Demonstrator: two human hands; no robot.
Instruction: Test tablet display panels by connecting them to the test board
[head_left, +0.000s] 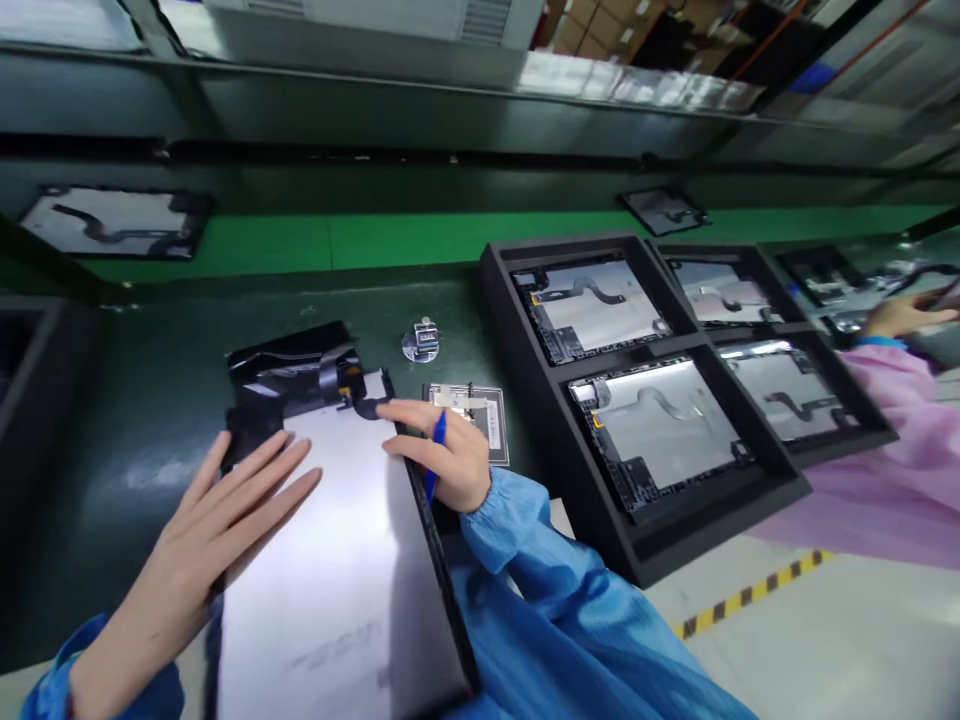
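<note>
A tablet-like display panel (330, 560) with a silvery back and black edges lies before me, its lower end near my body. My left hand (232, 510) rests flat on its left side, fingers stretched out. At the panel's upper right corner, my right hand (446, 455) has its fingertips on a dark ribbon cable (366, 408). A thin blue tool (439, 428) shows between the right fingers; its full shape is hidden. Black film and a small connector board (349, 382) sit at the panel's top end.
Right of me stands a black divided tray (592, 480) with several similar panels. A small metal part (422, 341) and a labelled card (491, 425) lie nearby. Another panel (116, 222) rests at back left. A co-worker's pink sleeve (892, 420) is at far right.
</note>
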